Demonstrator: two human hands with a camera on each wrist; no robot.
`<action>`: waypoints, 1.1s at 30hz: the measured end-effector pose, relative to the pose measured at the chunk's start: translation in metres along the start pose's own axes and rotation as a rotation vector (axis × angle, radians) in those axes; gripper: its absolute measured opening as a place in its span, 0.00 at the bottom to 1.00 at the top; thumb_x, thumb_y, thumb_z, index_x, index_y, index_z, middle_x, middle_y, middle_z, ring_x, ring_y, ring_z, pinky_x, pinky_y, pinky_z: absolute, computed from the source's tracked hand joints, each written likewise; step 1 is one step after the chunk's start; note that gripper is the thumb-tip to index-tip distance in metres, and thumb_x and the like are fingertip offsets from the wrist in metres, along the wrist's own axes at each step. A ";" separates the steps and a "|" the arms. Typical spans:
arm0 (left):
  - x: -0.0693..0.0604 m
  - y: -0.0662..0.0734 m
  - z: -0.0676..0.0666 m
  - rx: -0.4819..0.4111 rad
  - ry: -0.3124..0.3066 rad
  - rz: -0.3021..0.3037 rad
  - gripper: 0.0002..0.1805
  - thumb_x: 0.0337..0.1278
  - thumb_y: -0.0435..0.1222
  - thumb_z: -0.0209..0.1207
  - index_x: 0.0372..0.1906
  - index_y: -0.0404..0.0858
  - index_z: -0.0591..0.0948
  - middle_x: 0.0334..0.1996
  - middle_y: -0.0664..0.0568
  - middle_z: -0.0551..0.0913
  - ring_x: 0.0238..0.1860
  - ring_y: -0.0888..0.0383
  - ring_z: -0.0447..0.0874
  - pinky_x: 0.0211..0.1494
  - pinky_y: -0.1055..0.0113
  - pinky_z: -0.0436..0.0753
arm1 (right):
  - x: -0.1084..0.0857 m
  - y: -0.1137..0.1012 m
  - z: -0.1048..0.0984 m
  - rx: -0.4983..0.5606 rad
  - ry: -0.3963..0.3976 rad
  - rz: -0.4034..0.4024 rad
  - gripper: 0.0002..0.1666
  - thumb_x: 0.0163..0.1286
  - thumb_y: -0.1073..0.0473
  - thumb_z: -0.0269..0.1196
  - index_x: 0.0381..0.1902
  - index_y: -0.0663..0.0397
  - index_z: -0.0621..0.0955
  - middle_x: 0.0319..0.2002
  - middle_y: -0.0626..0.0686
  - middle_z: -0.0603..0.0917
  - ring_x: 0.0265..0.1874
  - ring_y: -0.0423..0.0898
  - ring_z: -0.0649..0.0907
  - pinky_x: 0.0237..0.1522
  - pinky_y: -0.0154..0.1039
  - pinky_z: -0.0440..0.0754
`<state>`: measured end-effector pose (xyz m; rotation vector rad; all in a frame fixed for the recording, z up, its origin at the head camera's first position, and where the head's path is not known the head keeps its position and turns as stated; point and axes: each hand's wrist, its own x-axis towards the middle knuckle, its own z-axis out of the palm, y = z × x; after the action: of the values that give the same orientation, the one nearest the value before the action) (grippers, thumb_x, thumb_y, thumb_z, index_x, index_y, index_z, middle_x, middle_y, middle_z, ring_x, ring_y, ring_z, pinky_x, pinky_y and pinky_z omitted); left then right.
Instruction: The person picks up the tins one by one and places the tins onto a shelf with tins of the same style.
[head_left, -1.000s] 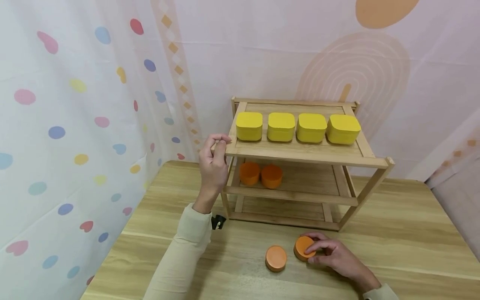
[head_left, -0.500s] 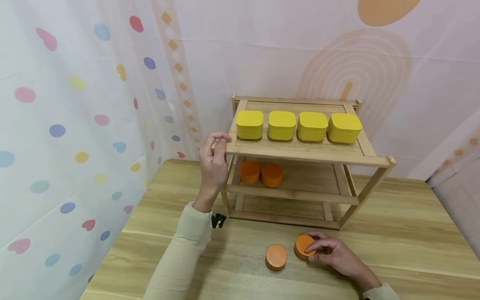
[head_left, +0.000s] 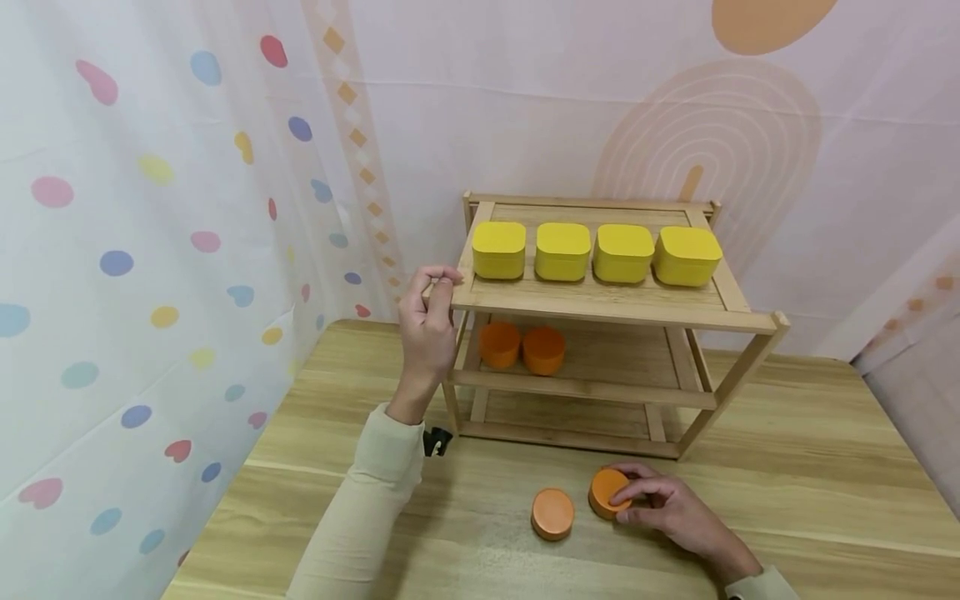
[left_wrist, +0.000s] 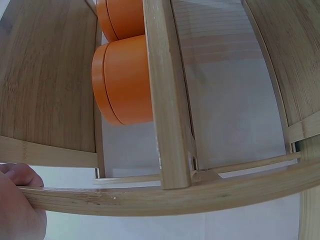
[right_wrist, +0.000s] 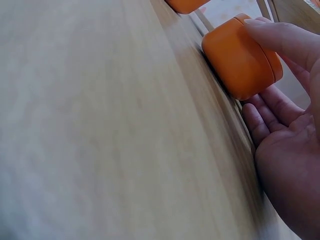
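Observation:
In the head view, my left hand (head_left: 429,333) grips the front left corner of a wooden shelf rack (head_left: 600,308). The left wrist view shows fingers (left_wrist: 22,175) curled round the rack's side rail (left_wrist: 125,201). Low on the right, my right hand (head_left: 671,512) holds a round orange lidded tin (head_left: 607,493) that stands on the table. Up close in the right wrist view, the thumb (right_wrist: 280,37) lies against that tin's lid edge, with other fingers behind and below. Just left of it stands a second orange tin (head_left: 552,515), untouched.
Several yellow rounded-square boxes (head_left: 562,252) line the rack's top shelf. Two more orange tins (head_left: 499,345) sit at the left of the middle shelf. A small black object (head_left: 437,442) shows beside the left cuff. Patterned curtains (head_left: 187,208) hang behind the wooden table (head_left: 795,467).

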<state>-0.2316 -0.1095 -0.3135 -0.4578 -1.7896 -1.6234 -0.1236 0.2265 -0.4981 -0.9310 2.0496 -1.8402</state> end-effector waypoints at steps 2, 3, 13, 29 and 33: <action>0.000 0.000 0.000 -0.002 0.001 0.003 0.15 0.73 0.37 0.43 0.41 0.32 0.78 0.08 0.56 0.60 0.07 0.61 0.53 0.09 0.69 0.54 | 0.000 0.000 0.000 -0.005 0.004 0.009 0.12 0.66 0.73 0.62 0.46 0.62 0.85 0.64 0.69 0.70 0.62 0.34 0.74 0.58 0.29 0.75; 0.000 0.001 0.000 -0.004 0.000 0.004 0.15 0.73 0.37 0.43 0.41 0.32 0.78 0.08 0.56 0.60 0.07 0.61 0.53 0.09 0.68 0.54 | 0.000 0.000 0.000 -0.010 0.007 0.015 0.12 0.66 0.72 0.62 0.46 0.62 0.85 0.64 0.69 0.70 0.62 0.34 0.74 0.58 0.29 0.75; 0.000 0.000 0.000 -0.013 -0.002 0.007 0.15 0.73 0.37 0.44 0.41 0.32 0.78 0.07 0.56 0.59 0.06 0.61 0.53 0.09 0.69 0.54 | -0.002 0.002 -0.001 0.029 0.020 0.022 0.12 0.66 0.73 0.61 0.46 0.65 0.84 0.65 0.59 0.72 0.62 0.33 0.74 0.56 0.30 0.77; 0.001 0.001 0.001 -0.005 -0.007 0.004 0.15 0.73 0.37 0.44 0.42 0.33 0.78 0.07 0.56 0.59 0.07 0.61 0.52 0.08 0.68 0.53 | 0.000 -0.002 -0.001 0.016 0.080 0.106 0.10 0.67 0.69 0.63 0.45 0.66 0.85 0.64 0.82 0.62 0.59 0.29 0.74 0.53 0.31 0.79; 0.000 0.001 0.001 -0.014 -0.006 0.001 0.15 0.73 0.37 0.44 0.41 0.32 0.78 0.08 0.56 0.59 0.07 0.61 0.52 0.09 0.68 0.53 | 0.002 -0.005 -0.001 0.016 0.084 0.108 0.11 0.66 0.70 0.63 0.46 0.66 0.85 0.64 0.83 0.61 0.58 0.30 0.75 0.50 0.33 0.82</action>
<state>-0.2314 -0.1089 -0.3125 -0.4702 -1.7826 -1.6368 -0.1242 0.2265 -0.4929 -0.7358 2.0859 -1.8656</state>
